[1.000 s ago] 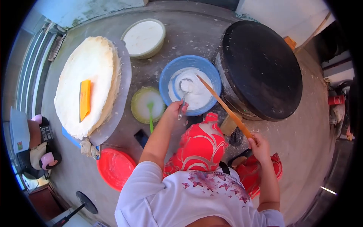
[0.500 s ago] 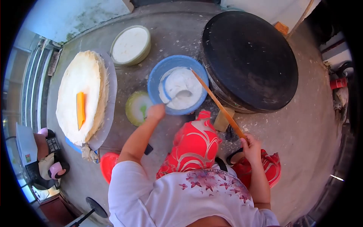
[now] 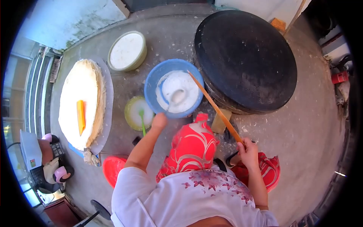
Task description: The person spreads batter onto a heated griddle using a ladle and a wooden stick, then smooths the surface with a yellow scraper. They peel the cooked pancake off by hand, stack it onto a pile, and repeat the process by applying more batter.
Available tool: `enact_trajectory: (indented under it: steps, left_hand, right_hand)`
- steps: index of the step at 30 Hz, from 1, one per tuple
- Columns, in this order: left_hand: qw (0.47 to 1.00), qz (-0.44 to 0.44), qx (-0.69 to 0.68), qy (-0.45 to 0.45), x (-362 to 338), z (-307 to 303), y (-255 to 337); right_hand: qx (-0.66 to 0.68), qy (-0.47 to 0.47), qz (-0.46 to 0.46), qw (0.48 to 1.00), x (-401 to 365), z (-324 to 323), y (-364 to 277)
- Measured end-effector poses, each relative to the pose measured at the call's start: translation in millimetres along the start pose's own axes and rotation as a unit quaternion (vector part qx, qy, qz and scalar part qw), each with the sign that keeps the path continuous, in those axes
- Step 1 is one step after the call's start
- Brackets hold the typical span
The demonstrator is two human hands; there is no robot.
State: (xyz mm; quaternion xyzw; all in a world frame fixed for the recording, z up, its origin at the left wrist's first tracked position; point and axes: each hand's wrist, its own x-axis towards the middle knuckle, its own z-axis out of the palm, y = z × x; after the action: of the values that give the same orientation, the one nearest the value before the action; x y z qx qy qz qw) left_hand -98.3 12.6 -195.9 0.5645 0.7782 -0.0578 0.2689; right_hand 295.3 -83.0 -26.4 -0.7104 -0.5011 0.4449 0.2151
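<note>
My left hand [image 3: 159, 121] is closed around the handle of a ladle [image 3: 177, 97]. Its bowl sits in thick white batter [image 3: 187, 89] inside a blue basin [image 3: 150, 85]. A long, flat wooden spreader stick [image 3: 216, 108] is gripped at its near end by my right hand [image 3: 248, 153]. The stick slants up to the left, and its tip lies over the basin's right side. Close to my left hand, a yellow-green bowl [image 3: 130, 122] of whitish liquid has a green spoon [image 3: 142, 120] standing in it.
A large round black griddle [image 3: 245, 60] stands right of the basin. Leftward is a tall stack of thin pale pancakes [image 3: 72, 113] with an orange scraper [image 3: 80, 115] on top. Behind are a tub [image 3: 143, 56] of white batter and, nearer me, a red basin [image 3: 112, 170].
The ladle's bowl has turned and shifted a little left and nearer me in the batter. My left hand has moved slightly down, uncovering the green spoon's handle. My right hand keeps its hold.
</note>
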Motion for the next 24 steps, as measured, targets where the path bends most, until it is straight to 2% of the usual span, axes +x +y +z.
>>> enact_trajectory:
  steps: [1,5,7,8,10,11,13,14,16,17,19,20,22,23,24]
  left_hand:
    - [0.999,0.044,-0.002,-0.018,1.4,3.8,10.5]
    - [0.997,0.035,-0.071,0.020,13.5,-25.7,46.4]
    - [0.996,-0.034,-0.052,0.059,20.5,-23.7,53.6]
    - [0.996,-0.035,-0.053,0.059,18.6,-16.2,47.0]
    - [0.998,0.065,0.014,-0.024,7.3,-2.8,25.5]
    - [0.997,0.066,0.017,-0.026,5.7,-7.6,13.3]
    - [0.995,0.022,-0.085,0.047,-8.5,-24.1,-3.6]
    - [0.995,0.018,-0.085,0.044,-9.2,-23.9,-4.9]
    - [0.998,-0.031,0.033,0.051,-5.9,-28.7,-6.1]
    - [0.998,-0.033,0.032,0.053,-4.8,-18.6,-4.8]
    - [0.997,0.052,0.026,0.047,1.5,20.8,7.8]
    - [0.997,0.054,0.026,0.046,7.4,28.3,18.1]
    - [0.975,-0.014,-0.126,-0.185,17.7,31.7,38.3]
    - [0.975,-0.011,-0.127,-0.184,18.5,28.7,38.9]
    - [0.875,-0.129,-0.374,-0.277,13.8,17.3,39.8]
  right_hand:
    - [-0.006,0.009,-0.014,1.000,0.8,0.3,1.3]
    - [-0.039,0.008,-0.053,0.998,3.0,4.2,8.6]
    - [-0.019,0.007,-0.038,0.999,2.9,4.6,1.6]
    - [0.000,0.002,-0.019,1.000,1.3,3.7,-1.6]
    - [-0.001,-0.002,-0.019,1.000,1.4,-0.7,-5.8]
    - [0.003,-0.001,-0.014,1.000,1.2,0.0,-5.8]
    - [0.014,-0.004,-0.008,1.000,0.0,1.1,-0.5]
    - [0.024,-0.007,-0.008,1.000,-0.1,1.2,1.3]
    - [0.022,-0.009,-0.011,1.000,-0.3,1.7,6.4]
    - [0.020,-0.008,-0.014,1.000,0.4,1.8,7.3]
    - [0.015,-0.008,-0.017,1.000,3.1,0.8,5.6]
    - [0.013,-0.008,-0.016,1.000,1.7,0.9,5.6]
    - [0.028,-0.005,-0.008,1.000,1.4,1.9,4.2]
    - [0.043,-0.003,-0.007,0.999,2.9,2.4,2.9]
    - [0.043,-0.002,-0.008,0.999,2.9,2.5,1.6]
